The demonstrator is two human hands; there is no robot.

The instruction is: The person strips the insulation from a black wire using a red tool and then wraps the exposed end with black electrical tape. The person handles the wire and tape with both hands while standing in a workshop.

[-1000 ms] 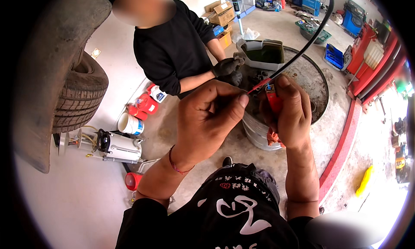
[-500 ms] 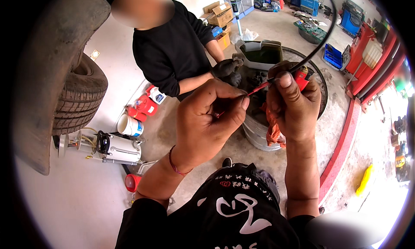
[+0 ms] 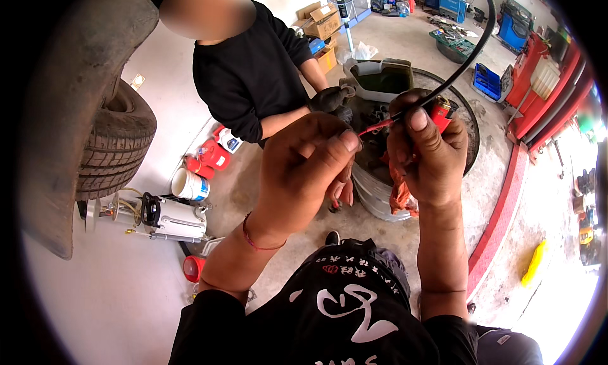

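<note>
Between my hands runs a thin red wire, which meets a black cable at my right fingers. My left hand is closed, thumb and forefinger pinching the wire's left end. A red piece with a darker tip hangs below those fingers. My right hand pinches the joint of wire and cable under its thumb. The same hand also keeps a red lighter in its grip, metal top upward. From there the cable curves up and out at the top.
A person in black with dark gloves stands across from me, beside a drum bearing a tray of dark liquid and an orange cloth. Left are a tyre and a white bucket. Red lift parts stand at right.
My left hand has turned, its thumb now on top at the wire. A red piece has come into sight beneath its fingers. My right hand has shifted only slightly.
</note>
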